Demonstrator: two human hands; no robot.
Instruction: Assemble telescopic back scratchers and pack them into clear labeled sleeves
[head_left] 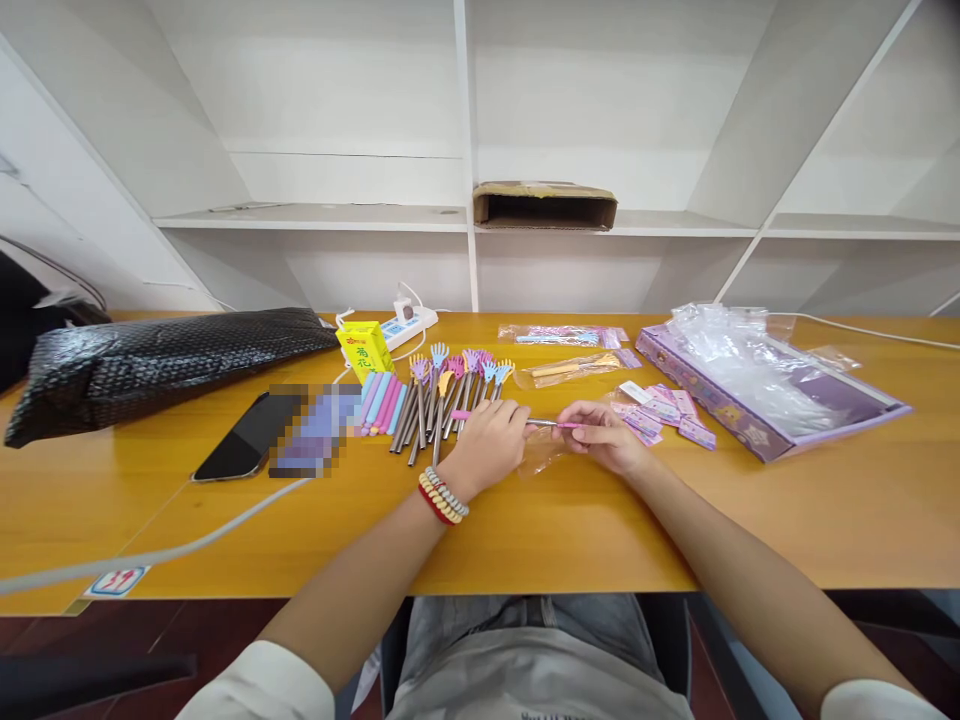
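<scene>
Over the yellow wooden table (570, 545), holds a slim pink-and-silver rod (541, 423) crosswise, pinched in left grip (491, 440) and right grip (606, 436), likely to steady both ends.

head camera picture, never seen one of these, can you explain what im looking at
There is no robot here: a camera worn on a person's head looks forward and down, giving this single view. The bare left hand and right hand hold a thin rod with pink ends. On the wooden table lie a bunch of metal sticks with colourful hand-shaped tips, pastel tubes, a yellow box, and, at the right, a purple tray with clear bags.
</scene>
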